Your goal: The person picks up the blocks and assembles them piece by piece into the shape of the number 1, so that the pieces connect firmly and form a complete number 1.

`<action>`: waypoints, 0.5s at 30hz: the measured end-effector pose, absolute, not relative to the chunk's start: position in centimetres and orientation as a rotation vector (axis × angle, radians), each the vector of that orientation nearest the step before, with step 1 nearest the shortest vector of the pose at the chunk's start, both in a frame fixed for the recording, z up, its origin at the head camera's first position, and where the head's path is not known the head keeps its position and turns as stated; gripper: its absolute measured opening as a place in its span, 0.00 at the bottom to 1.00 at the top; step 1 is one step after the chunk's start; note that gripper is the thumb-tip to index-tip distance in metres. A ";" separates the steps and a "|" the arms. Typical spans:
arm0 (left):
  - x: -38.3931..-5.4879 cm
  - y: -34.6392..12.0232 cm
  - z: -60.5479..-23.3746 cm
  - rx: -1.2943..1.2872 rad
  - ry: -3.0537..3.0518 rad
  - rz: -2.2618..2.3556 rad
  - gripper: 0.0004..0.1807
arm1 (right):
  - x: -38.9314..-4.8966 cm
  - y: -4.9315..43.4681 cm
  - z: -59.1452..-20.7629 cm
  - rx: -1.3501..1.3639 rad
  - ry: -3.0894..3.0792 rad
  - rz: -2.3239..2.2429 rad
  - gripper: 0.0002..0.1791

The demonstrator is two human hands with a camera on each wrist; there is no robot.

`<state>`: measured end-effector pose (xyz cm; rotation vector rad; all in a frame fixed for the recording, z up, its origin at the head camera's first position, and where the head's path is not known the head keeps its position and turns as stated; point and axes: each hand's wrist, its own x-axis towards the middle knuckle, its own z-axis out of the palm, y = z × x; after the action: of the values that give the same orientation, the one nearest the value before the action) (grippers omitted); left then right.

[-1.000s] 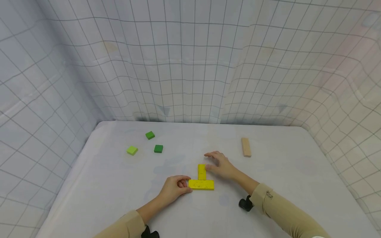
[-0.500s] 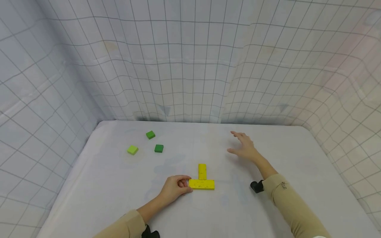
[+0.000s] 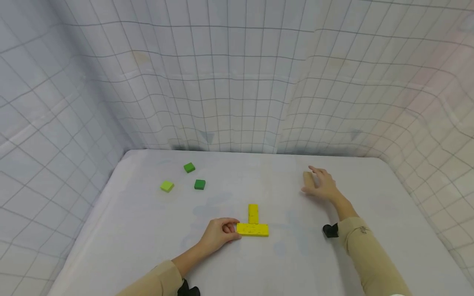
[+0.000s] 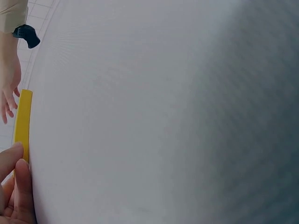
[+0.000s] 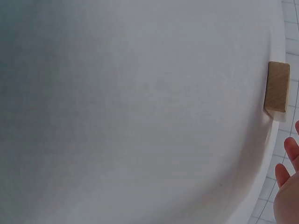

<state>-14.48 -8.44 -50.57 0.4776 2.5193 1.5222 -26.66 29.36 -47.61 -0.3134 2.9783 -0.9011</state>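
Observation:
My left hand [image 3: 217,236] pinches the left end of a long yellow block [image 3: 253,230] between thumb and forefinger. From the left wrist view, its fingers [image 4: 22,179] sit right at that block's near end. A shorter yellow block [image 3: 253,213] stands lengthwise against the middle of the long one's far side, so the pair makes an upside-down T. Farther right, my right hand [image 3: 326,187] spreads thumb and fingers around a plain wooden block [image 3: 307,178], partly covering it. Seen from the right wrist, a gap shows between the wooden block [image 5: 277,87] and the extended fingers [image 5: 291,148].
Toward the back left of the white-covered table [image 3: 148,230] lie a light green block [image 3: 167,186], a mid-green block [image 3: 189,167] and a dark green block [image 3: 199,184]. Checked white curtains [image 3: 237,82] enclose the table at the back and sides.
My right hand has left the short yellow block and moved right and away to the wooden block. The left hand stays on the long yellow block.

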 end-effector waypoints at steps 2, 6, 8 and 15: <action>-14.4 -8.4 -50.6 0.477 2.515 1.523 0.19 | -26.5 29.6 -47.7 -0.302 2.969 -0.885 0.49; -14.4 -8.5 -50.6 0.479 2.517 1.523 0.20 | -26.6 30.1 -48.0 -0.272 2.947 -0.859 0.50; -14.4 -8.5 -50.6 0.478 2.520 1.524 0.20 | -26.7 30.3 -48.1 -0.260 2.931 -0.848 0.51; -14.3 -8.4 -50.5 0.472 2.514 1.532 0.20 | -26.8 30.7 -47.9 -0.253 2.868 -0.786 0.55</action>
<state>-14.31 -8.43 -50.49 0.4717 2.5135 1.5318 -26.81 30.72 -47.87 -0.2534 2.8684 -0.7858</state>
